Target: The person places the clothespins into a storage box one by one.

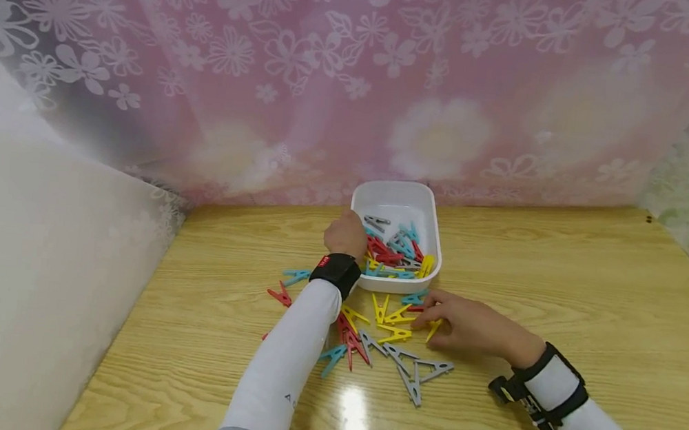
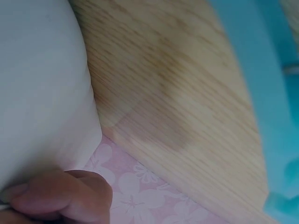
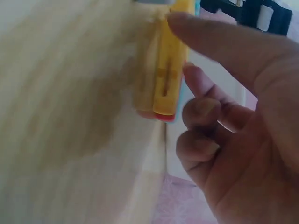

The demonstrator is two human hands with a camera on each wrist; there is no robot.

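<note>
At the left rim of a white plastic basin (image 1: 390,285), my left hand (image 1: 347,235) holds the wall; its curled thumb and fingers (image 2: 70,196) show at the rim in the left wrist view. Red, blue, yellow and grey clothespins (image 1: 386,252) lie inside the basin. To the right of the loose clothespins, my right hand (image 1: 465,323) is low over the table. Between its thumb and forefinger it pinches a yellow clothespin (image 3: 167,79), with red and blue edges showing just behind. The right hand's other fingers (image 3: 198,144) are curled in.
In front of the basin lie several loose clothespins: yellow ones (image 1: 394,333), grey ones (image 1: 413,370), red ones (image 1: 352,340) and a blue one (image 1: 333,358). Left of my left forearm are another blue clothespin (image 1: 296,277) and a red one (image 1: 279,295). A pink flowered cloth (image 1: 327,137) hangs behind the wooden table (image 1: 562,284).
</note>
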